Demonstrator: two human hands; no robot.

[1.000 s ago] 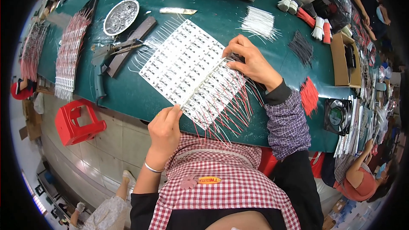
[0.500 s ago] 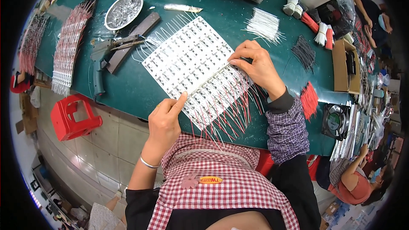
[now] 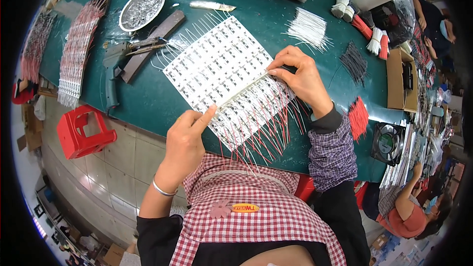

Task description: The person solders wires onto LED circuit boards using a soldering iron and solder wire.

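Folding the white LED panel (image 3: 221, 69) along a crease, I am now pinching it with both hands: left hand (image 3: 187, 135) nearer, right hand (image 3: 300, 76) farther right than before.

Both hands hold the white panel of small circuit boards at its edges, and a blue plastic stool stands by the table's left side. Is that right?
Not quite: the stool is red, not blue, as the head view shows. The rest holds: the left hand and right hand grip the white panel at its edges.
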